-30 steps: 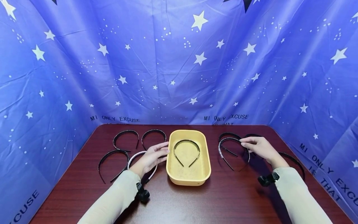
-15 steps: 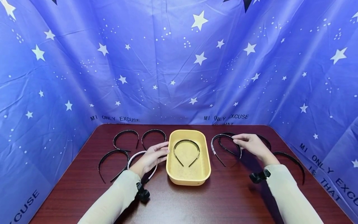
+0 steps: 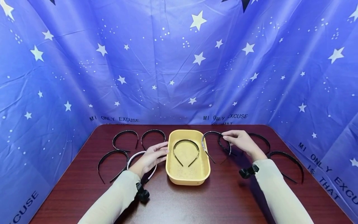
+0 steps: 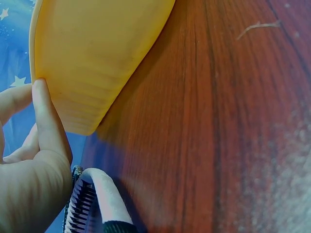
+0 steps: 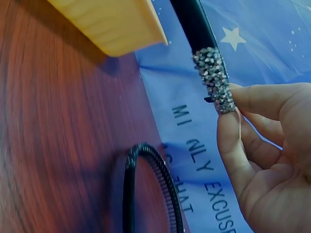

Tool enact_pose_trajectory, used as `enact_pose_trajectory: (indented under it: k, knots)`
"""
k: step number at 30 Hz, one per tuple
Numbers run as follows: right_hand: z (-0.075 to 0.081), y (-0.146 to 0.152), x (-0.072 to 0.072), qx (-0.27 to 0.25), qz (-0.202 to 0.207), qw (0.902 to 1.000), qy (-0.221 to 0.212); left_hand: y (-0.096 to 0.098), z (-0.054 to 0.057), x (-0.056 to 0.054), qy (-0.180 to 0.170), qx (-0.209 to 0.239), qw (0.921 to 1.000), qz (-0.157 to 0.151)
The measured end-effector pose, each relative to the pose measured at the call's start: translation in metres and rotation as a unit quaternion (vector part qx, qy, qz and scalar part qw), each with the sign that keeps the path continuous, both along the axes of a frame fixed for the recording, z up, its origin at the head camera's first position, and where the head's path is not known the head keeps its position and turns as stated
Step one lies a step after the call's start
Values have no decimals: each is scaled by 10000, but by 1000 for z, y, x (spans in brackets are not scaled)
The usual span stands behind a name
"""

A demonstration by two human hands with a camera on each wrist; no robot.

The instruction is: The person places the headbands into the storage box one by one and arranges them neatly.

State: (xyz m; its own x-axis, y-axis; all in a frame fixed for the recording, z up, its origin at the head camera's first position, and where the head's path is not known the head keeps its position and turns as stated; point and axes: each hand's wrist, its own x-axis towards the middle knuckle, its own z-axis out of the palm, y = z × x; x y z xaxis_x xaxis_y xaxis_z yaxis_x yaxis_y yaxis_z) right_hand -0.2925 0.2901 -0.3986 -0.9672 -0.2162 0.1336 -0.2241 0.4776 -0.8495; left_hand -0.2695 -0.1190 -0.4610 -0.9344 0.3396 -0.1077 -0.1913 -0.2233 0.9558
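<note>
My right hand (image 3: 241,142) pinches a black headband (image 5: 213,73) with a glittery, stone-covered section between thumb and fingers. In the head view, the held headband's left side overlaps the right rim of a yellow plastic bin (image 3: 188,181). A toothed black headband (image 3: 186,141) lies inside the bin. My left hand (image 3: 149,158) touches the bin's left side with its fingertips at the rim, fingers fairly straight. Under the left wrist lies a white headband (image 4: 108,194) with dark teeth, partly hidden by the hand in the head view.
Dark headbands lie behind and left of my left hand, including one headband (image 3: 113,151) nearest the left edge. To the right are more dark headbands, among them a front one (image 3: 293,158). Star-printed blue cloth (image 3: 179,62) surrounds the reddish-brown table (image 3: 193,205).
My right hand has carried the glittery headband leftward, from among the right-hand headbands to the bin's right rim. The left hand and the bin have stayed in place.
</note>
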Motion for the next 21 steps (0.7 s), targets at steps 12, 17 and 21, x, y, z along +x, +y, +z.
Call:
enact_pose_trajectory:
  k: [12,17,21]
  knots:
    - [2,-28,-10,50,108,9999,-16,-1,1,0,25,-44,10000,-2]
    - [7,-42,-11,96,231,9997,-84,0,2,0,45,-19,10000,-2]
    - [11,-52,-12,173,310,9993,-137,0,2,1,29,-35,10000,1]
